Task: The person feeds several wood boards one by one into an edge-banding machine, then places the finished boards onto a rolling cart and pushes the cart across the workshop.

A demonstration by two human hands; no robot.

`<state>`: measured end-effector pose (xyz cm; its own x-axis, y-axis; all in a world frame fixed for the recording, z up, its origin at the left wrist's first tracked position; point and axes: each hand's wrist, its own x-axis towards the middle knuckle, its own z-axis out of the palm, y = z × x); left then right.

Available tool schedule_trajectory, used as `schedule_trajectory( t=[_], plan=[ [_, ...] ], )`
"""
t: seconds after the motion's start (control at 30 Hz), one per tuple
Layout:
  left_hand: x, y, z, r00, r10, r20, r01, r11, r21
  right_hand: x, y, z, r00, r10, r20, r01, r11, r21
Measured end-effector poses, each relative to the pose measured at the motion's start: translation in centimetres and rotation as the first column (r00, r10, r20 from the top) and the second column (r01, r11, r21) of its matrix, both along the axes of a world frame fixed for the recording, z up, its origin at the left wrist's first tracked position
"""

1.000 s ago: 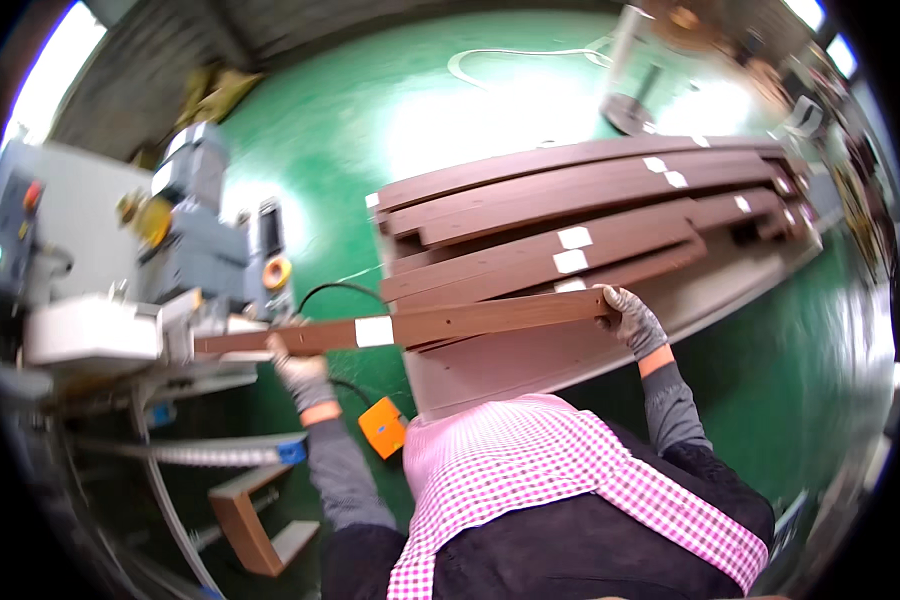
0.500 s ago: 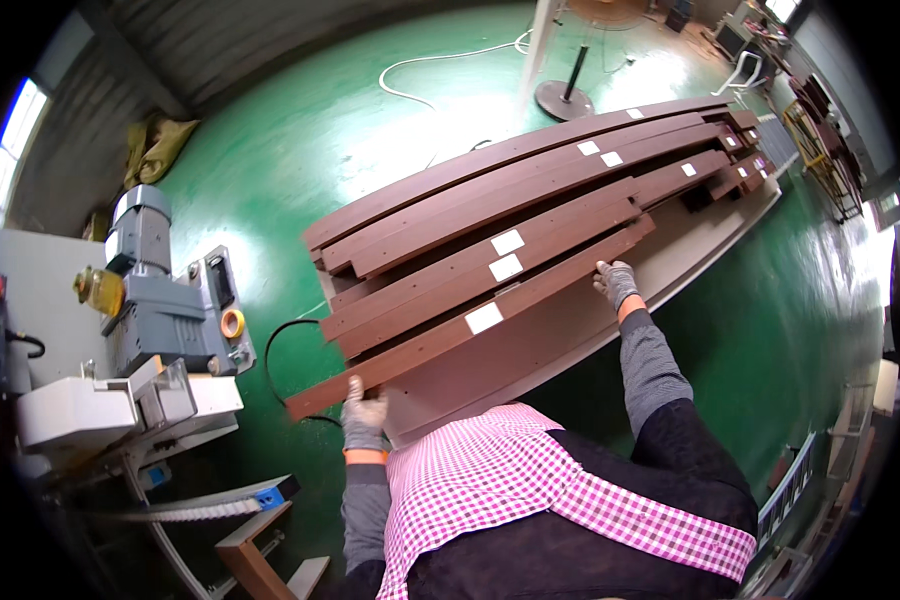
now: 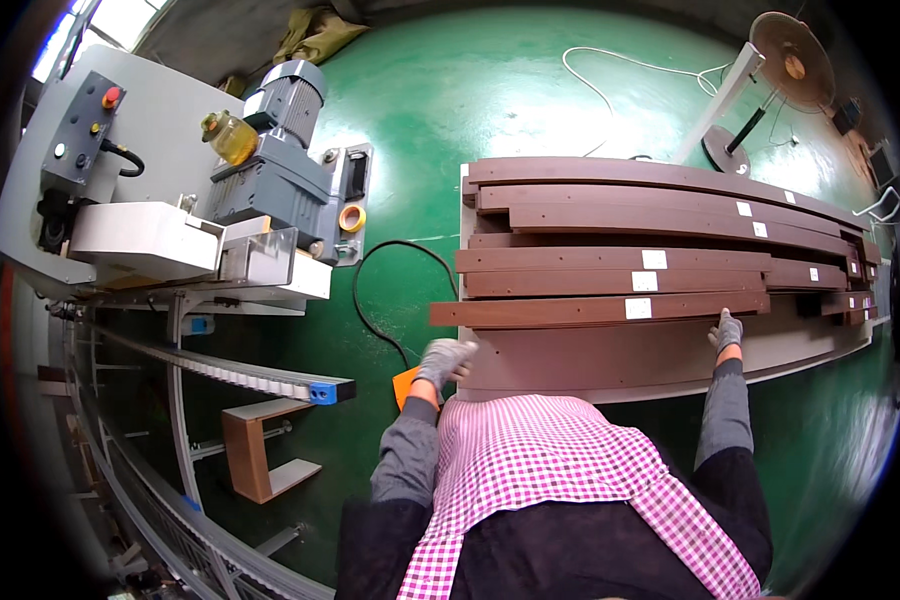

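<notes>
A long brown board [image 3: 530,314] lies along the near side of a stack, with a white label on its face. Its left end juts past the stack. My right hand [image 3: 728,334], in a grey glove, pinches the near edge close to the board's right end, thumb over the top; its other fingers are partly hidden. Apart from the board, my gloved left hand [image 3: 446,362] hovers just below the left end, thumb and fingers apart and holding nothing. Behind the near board lie several more brown boards [image 3: 610,258], some labelled, on a wide pale panel [image 3: 590,360].
At left stands a machine with a grey motor [image 3: 292,105], a control box [image 3: 85,130] and a roller rail [image 3: 230,368]. A black cable [image 3: 365,315] runs to an orange piece [image 3: 404,385] on the floor. A fan [image 3: 792,62] stands beyond the stack.
My view has turned left, bringing more of the machine in. My left hand has let go of the board's left end and moved off it. My right hand remains near the other end.
</notes>
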<state>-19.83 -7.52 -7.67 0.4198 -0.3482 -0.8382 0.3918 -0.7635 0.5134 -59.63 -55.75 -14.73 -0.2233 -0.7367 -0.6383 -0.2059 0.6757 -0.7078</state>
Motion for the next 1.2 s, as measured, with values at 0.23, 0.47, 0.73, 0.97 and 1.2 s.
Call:
schedule_trajectory(
  t=[0.23, 0.47, 0.73, 0.97, 1.2],
  plan=[
    [3.7, 4.4, -3.0, 0.844, 0.202, 0.497, 0.033, 0.905, -0.423, 5.3, 3.6, 1.0, 0.985, 0.166, 0.057, -0.153, 0.972, -0.175],
    [1.7, -1.5, -3.8, 0.882, 0.288, 0.373, -0.128, 0.908, -0.398, -0.7, -1.8, -6.8, 0.991, 0.129, -0.043, -0.135, 0.975, -0.177],
    [0.5, -1.6, -2.9, 0.876, 0.127, 0.465, 0.008, 0.961, -0.277, 0.6, -3.4, -7.6, 0.989, 0.115, 0.094, -0.113, 0.993, -0.028],
    [4.0, 8.2, -12.9, 0.627, 0.774, -0.093, -0.571, 0.375, -0.730, 4.4, 6.5, -4.0, 0.872, -0.099, 0.479, 0.107, 0.994, 0.011],
    [5.8, 11.3, 2.7, 0.403, 0.875, -0.269, -0.652, 0.069, -0.755, 5.2, 22.0, -3.1, 0.177, 0.944, -0.277, -0.925, 0.256, 0.282]
  ],
)
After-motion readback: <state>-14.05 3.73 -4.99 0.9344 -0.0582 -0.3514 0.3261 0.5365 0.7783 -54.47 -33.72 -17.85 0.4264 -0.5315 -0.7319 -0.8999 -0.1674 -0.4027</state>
